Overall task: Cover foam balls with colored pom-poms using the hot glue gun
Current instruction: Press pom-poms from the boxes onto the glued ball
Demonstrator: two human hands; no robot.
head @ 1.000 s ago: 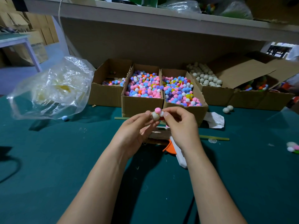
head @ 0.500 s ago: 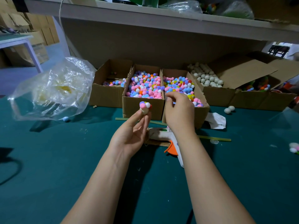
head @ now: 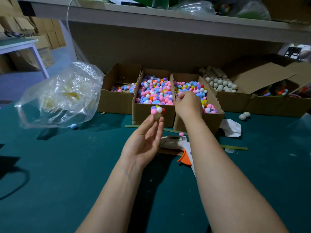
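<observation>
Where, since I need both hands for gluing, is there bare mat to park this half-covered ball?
Bare green mat lies left of the left hand, below the plastic bag, and right of the right forearm, below the green stick. Crowded: around the glue gun and along the boxes.

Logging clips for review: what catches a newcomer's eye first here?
Two cardboard boxes heaped with bright pom-poms stand at the green table's far middle; the right hand reaches into the right box. Nearer, the left hand pinches a foam ball partly capped with pom-poms, above the glue gun lying on the table.
</observation>
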